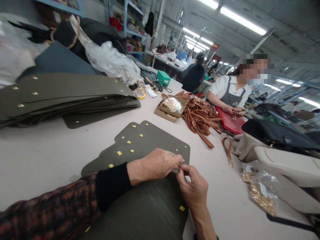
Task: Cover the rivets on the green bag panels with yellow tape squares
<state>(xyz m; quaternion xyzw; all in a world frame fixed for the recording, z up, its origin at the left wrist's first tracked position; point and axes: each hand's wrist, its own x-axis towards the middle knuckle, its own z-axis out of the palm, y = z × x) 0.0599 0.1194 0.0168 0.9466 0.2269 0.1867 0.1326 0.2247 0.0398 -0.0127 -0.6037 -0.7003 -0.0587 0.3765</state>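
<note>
Overlapping dark olive panels (150, 196) lie on the pale table, dotted with small yellow tape pieces (119, 153). Above their right side, my left hand (157, 163) is closed on a roll of tape (170, 153), mostly hidden behind the fingers. My right hand (193, 183) meets it at the fingertips, with thumb and forefinger pinched at a tiny yellow bit. That bit is too small to make out clearly. Metal studs show on the panel just beyond my hands.
Stacked olive panels (60, 96) lie at left, near a yellow tape roll (140, 94). Beyond are a cardboard box (167, 112) and brown straps (200, 116). Bags (287, 163) and packets of gold hardware (262, 196) lie right. A person (232, 86) handles a red item across the table.
</note>
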